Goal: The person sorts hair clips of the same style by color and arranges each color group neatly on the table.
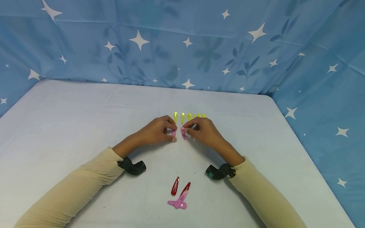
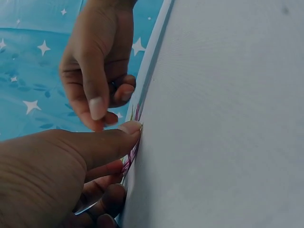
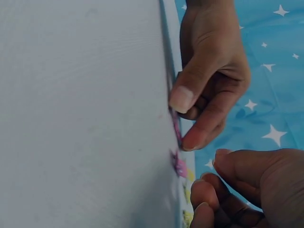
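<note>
My left hand (image 1: 158, 131) is low on the white table, its thumb and index finger pinching a pink hair clip (image 1: 173, 133) by its two ends. Just to the right, a second pink hair clip (image 1: 183, 134) lies slightly slanted. Over its upper end hovers my right hand (image 1: 203, 131), fingers loosely bent. The right wrist view shows a small gap between that pink clip (image 3: 180, 167) and the right fingertips (image 3: 202, 194). Directly beyond both hands runs a row of several yellow hair clips (image 1: 182, 118), partly covered by the right hand at its right end.
Closer to me lie a red hair clip (image 1: 175, 186), another red one (image 1: 186, 186) and two crossed pink clips (image 1: 180, 203) overlapping it. A blue star-patterned curtain (image 1: 171, 47) hangs behind and to the right of the white table (image 1: 85, 110).
</note>
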Demonstrator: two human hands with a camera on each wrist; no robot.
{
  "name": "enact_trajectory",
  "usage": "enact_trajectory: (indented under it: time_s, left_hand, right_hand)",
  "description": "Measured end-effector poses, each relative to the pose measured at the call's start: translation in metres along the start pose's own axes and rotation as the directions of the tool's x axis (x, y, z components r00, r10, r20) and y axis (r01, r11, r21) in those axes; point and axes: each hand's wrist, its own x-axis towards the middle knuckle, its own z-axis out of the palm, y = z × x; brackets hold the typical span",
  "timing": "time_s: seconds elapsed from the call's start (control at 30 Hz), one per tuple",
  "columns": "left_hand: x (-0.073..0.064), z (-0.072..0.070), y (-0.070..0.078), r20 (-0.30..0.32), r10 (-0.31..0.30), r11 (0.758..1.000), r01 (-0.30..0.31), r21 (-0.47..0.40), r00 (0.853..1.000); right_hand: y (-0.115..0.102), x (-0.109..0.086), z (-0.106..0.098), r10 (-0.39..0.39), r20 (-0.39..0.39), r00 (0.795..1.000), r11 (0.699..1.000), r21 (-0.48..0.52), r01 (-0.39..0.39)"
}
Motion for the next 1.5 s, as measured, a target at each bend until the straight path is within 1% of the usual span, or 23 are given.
enact_trajectory:
  time_s: [0.13,0.27,0.33,0.43,0.57,0.7,0.83,0.9,1.1,1.23,1.4,1.5]
  left_hand:
    - [0.0,0.0,0.0,-0.004,-0.004,1.0,0.004,0.005,1.0]
    - [0.0,0.001,0.0,-0.005,-0.005,1.0,0.005,0.008,1.0]
    - [0.0,0.001,0.0,-0.005,-0.004,1.0,0.004,0.008,1.0]
    - [-0.001,0.001,0.0,-0.006,-0.011,1.0,0.011,0.007,1.0]
    - [-0.001,0.001,0.002,-0.004,-0.024,1.0,0.024,0.01,1.0]
    - [-0.001,0.001,0.004,-0.003,-0.034,0.999,0.034,0.016,0.999]
    - [-0.001,0.002,0.005,-0.006,-0.038,0.999,0.038,0.023,0.999]
    - [-0.002,0.002,0.004,-0.007,-0.036,0.999,0.037,0.029,0.999]
    - [-0.003,0.002,0.004,-0.014,-0.031,0.999,0.031,0.036,0.999]
    - [-0.003,0.002,0.003,-0.016,-0.024,0.999,0.025,0.035,1.0]
    - [-0.003,0.001,0.003,-0.017,-0.024,0.999,0.025,0.034,1.0]
    - [-0.003,0.002,0.003,-0.015,-0.019,0.999,0.019,0.03,1.0]
  right_hand:
    - [-0.004,-0.006,-0.005,-0.073,0.007,0.997,0.997,0.04,0.072]
    - [-0.01,-0.013,-0.005,-0.115,0.063,0.991,0.989,0.104,0.108]
    - [-0.012,-0.017,-0.004,-0.148,0.098,0.984,0.981,0.137,0.134]
    - [-0.014,-0.022,-0.002,-0.211,0.139,0.968,0.966,0.18,0.185]
    - [-0.015,-0.028,0.0,-0.265,0.182,0.947,0.953,0.201,0.228]
    - [-0.014,-0.034,0.001,-0.27,0.216,0.938,0.953,0.201,0.228]
    - [-0.016,-0.041,0.001,-0.26,0.254,0.932,0.954,0.214,0.208]
    - [-0.018,-0.044,0.001,-0.262,0.274,0.925,0.952,0.228,0.203]
    - [-0.021,-0.054,0.003,-0.309,0.328,0.892,0.935,0.276,0.223]
    - [-0.024,-0.061,0.006,-0.321,0.374,0.87,0.93,0.3,0.214]
    - [-0.028,-0.07,0.009,-0.309,0.441,0.843,0.93,0.325,0.171]
    - [-0.028,-0.076,0.011,-0.335,0.456,0.824,0.923,0.336,0.189]
